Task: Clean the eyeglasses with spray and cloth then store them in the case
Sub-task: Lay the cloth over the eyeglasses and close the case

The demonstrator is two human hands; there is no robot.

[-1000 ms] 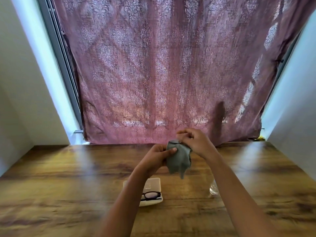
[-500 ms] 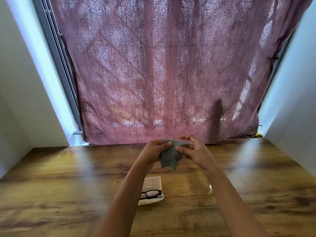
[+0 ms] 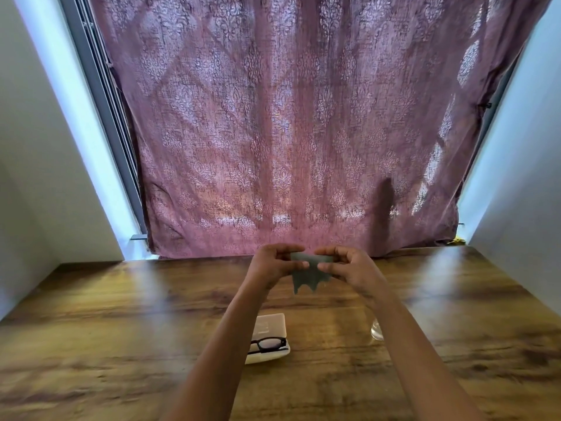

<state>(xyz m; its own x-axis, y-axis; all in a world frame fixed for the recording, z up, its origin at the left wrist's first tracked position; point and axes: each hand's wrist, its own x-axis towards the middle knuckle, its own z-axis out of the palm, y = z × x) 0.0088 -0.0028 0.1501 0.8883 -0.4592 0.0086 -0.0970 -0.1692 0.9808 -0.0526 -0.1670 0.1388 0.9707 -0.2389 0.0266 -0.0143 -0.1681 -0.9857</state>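
**Cloth up in the air, eyeglasses waiting under your arms**

Head view. Your left grip (image 3: 273,264) and right grip (image 3: 349,265) each pinch a top corner of the grey cloth (image 3: 308,273) between thumb and fingertips. They hold it stretched in the air above the far middle of the worktop (image 3: 121,329), in front of the curtain (image 3: 288,117). The lower edge of the cloth hangs loose in ragged points.

The eyeglasses (image 3: 268,344) lie on the white case (image 3: 270,328), in the middle of the worktop toward the near edge and right beside your left forearm. A clear bottle (image 3: 376,329), probably the spray, stands to the right of them, mostly hidden behind your right forearm.

What could go wrong from here:

- **Knocking the bottle:** you can barely see it past your right arm. Lowering or drawing back that arm without looking could tip it over.
- **Sweeping the eyeglasses:** they rest loosely on the case, so your left forearm coming down could push them off it and scrape the lenses on the wood.
- **Dropping the cloth:** you hold it only by light pinches at two corners. Letting go with one side to reach for the bottle could send it onto the worktop, where it may pick up grit.
- **Wiping dry:** nothing here suggests the lenses are wet yet, and rubbing them before spraying risks smearing or scratching.
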